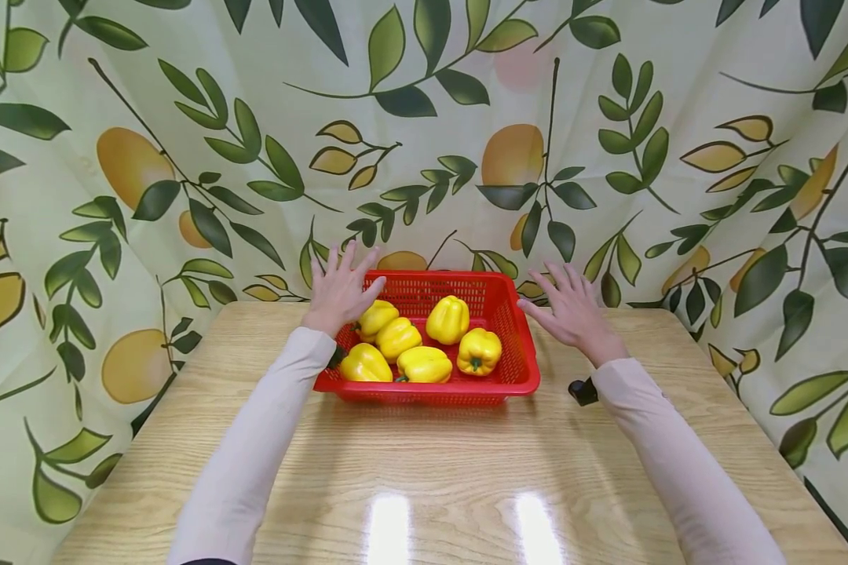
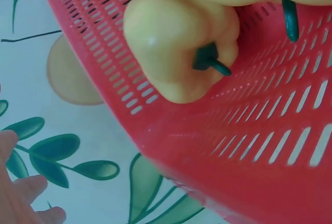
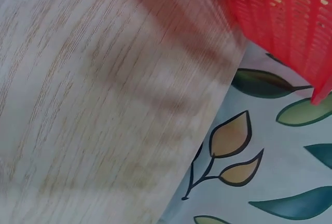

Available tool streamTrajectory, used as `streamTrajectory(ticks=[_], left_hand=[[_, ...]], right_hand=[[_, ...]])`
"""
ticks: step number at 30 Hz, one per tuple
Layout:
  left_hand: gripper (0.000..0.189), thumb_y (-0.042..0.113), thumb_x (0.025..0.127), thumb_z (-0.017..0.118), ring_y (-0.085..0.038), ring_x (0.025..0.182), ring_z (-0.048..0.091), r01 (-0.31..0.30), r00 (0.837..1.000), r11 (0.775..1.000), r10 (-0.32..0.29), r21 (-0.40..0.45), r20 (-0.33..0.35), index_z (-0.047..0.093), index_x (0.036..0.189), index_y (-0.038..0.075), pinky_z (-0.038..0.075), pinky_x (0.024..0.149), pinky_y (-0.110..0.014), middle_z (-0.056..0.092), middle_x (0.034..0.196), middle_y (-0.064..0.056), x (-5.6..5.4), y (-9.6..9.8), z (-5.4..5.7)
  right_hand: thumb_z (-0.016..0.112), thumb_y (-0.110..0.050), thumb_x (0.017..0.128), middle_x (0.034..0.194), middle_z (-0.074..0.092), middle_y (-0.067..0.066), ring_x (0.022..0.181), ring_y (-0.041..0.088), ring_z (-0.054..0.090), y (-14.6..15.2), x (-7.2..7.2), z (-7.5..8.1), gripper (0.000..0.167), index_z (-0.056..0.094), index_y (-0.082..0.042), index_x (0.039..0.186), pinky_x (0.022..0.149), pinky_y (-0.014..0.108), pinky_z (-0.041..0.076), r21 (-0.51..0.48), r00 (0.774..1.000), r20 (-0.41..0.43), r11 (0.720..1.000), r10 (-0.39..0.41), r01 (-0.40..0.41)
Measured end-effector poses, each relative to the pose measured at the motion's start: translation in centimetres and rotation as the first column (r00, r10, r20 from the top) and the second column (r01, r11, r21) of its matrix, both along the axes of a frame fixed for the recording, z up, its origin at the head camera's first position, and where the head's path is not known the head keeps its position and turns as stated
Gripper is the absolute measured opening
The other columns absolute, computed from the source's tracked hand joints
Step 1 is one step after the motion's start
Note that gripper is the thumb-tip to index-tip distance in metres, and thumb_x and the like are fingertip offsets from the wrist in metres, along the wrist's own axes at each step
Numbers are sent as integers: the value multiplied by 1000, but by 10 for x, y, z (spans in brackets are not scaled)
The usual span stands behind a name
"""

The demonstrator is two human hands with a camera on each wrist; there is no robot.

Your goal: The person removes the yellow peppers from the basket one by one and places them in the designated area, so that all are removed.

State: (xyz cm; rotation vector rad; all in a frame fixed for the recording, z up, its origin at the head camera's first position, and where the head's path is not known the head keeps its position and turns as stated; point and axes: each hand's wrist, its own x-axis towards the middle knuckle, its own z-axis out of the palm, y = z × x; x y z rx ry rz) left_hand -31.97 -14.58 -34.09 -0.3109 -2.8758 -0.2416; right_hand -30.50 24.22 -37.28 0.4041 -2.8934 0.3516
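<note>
Basket: We found the red slotted basket (image 1: 424, 389) on the wood-grain table (image 1: 452, 447) and took it as landmark.
Peppers: We counted six yellow bell peppers (image 1: 398, 339) inside the basket, four toward its left side and two toward its right.
Left hand: We had the left hand (image 1: 341, 294) at the basket's rear left corner, fingers spread, gripping nothing.
Right hand: We had the right hand (image 1: 572, 310) just beyond the basket's right wall, fingers extended, likewise gripping nothing.
Reach: We judged that clean work called for clearing the basket's rim with relaxed wrists.
Contact: We judged the peppers' skins probably slippery; cupping each body, not its stem, seemed safest.
</note>
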Motion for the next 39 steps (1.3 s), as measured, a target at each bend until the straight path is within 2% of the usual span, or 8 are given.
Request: streamTrajectory(ticks=[11,20,27,31,39], left_hand=[[64,52,100,39,-45,152,11,6,998,1000,-7,11,68,22,158,31,11,118,-70,18,165,-17,10,-9,7],[65,50,100,42,-45,152,9,37,992,999,-41,40,120,24,158,28,7,119,-70,16,166,-16,23,-15,9],[64,49,100,43,-46,151,12,46,994,998,-50,40,99,27,157,25,10,118,-71,19,164,-17,29,-17,12],[64,50,100,43,-46,150,14,52,995,998,-55,36,84,29,157,25,11,117,-71,21,164,-16,34,-17,14],[65,50,99,45,-46,150,15,47,993,998,-52,43,108,29,157,24,10,117,-72,22,163,-19,43,-19,15]], right_hand=[[47,-59,94,163,23,19,148,47,17,-14,8,6,76,36,-14,154,118,69,14,3,996,14,996,85,-85],[51,-57,94,164,22,17,150,44,15,-26,14,5,75,35,-16,154,120,66,17,2,985,73,988,155,-156],[59,-52,92,164,22,16,150,44,18,-35,19,0,72,41,-15,152,118,67,20,-19,976,88,980,199,-199],[59,-52,92,163,25,16,148,43,22,-38,21,-3,72,42,-15,151,117,67,23,-15,973,87,977,212,-211],[59,-55,92,161,29,16,148,42,24,-46,26,-6,71,44,-15,149,117,64,28,-8,962,103,968,252,-252]])
